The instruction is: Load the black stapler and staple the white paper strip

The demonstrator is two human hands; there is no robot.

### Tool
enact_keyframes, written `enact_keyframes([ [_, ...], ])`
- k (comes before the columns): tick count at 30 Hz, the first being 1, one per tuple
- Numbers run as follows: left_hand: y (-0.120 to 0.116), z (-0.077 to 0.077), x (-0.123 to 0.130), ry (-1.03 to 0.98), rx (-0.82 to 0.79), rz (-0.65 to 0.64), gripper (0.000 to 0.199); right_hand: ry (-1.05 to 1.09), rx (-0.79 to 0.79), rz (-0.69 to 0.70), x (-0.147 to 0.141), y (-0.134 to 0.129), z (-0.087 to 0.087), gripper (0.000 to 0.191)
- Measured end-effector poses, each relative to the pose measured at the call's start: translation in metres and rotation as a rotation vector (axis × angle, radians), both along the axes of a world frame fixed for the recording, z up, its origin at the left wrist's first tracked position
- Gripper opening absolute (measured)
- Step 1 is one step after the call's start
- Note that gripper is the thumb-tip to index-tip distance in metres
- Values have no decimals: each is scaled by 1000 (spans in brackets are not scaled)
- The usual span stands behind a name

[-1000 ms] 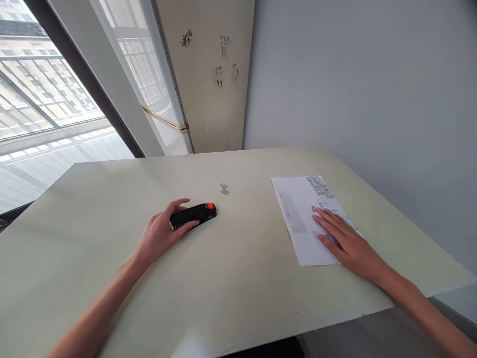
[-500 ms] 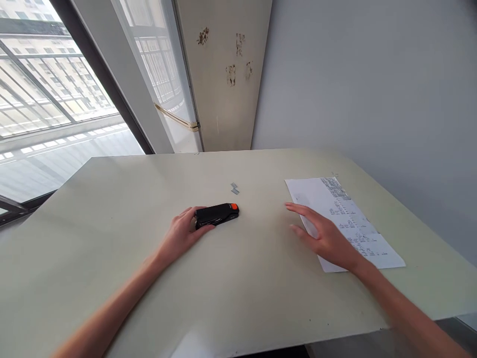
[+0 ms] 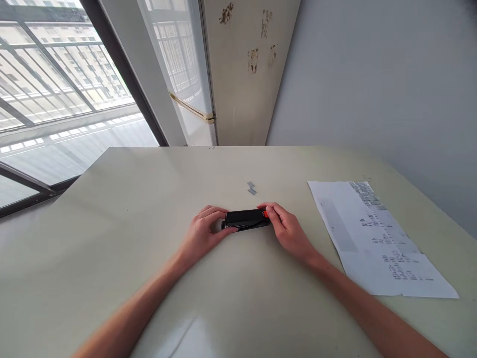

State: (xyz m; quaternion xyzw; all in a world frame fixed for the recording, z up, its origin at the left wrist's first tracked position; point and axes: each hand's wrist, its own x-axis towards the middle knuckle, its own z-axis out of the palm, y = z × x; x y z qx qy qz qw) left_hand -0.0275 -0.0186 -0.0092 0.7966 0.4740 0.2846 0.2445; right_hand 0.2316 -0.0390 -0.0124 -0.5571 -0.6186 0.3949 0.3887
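A black stapler (image 3: 246,219) with a red-orange tip lies lengthwise across the middle of the table, between my two hands. My left hand (image 3: 204,229) grips its left end, thumb along the near side and fingers behind. Around the red-tipped right end, the thumb and fingers of my right hand (image 3: 285,227) are closed, covering part of it. Just beyond the stapler lie two small grey staple strips (image 3: 252,188), touched by neither hand. A printed sheet of paper (image 3: 346,214) rests to the right of my right hand.
The pale table (image 3: 156,189) reaches back to a worn cabinet (image 3: 238,99) with brown patches. A grey wall (image 3: 372,74) stands along the right. Glass windows (image 3: 55,89) with railings outside are at the left.
My right hand has moved left from beside the paper and taken hold of the stapler's red-tipped end. My left hand still holds the other end. The view has shifted somewhat.
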Motion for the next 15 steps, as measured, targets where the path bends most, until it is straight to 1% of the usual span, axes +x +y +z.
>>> enact_keyframes([
  [4, 0, -3, 0, -8, 12, -10, 23, 27, -15, -17, -2, -1, -3, 44],
  [8, 3, -6, 0, -22, 80, -18, 18, 61, -6, -22, -4, 1, -6, 42],
  [9, 3, -5, -1, -24, 95, -27, 20, 62, -4, -29, -5, 1, -7, 42],
  [10, 4, -3, -3, -28, 101, -43, 27, 63, -5, -35, -5, 1, -7, 41],
  [11, 5, 0, -5, -38, 98, -64, 37, 64, -7, -40, -5, 1, -7, 41],
  [13, 6, 7, -10, -94, 59, -104, 57, 67, -16, -46, -5, 0, -7, 40],
  [14, 7, 11, -13, -142, 22, -105, 60, 69, -20, -44, -5, 0, -7, 40],
  [15, 7, 14, -16, -201, -24, -85, 58, 69, -21, -37, -5, 0, -7, 40],
])
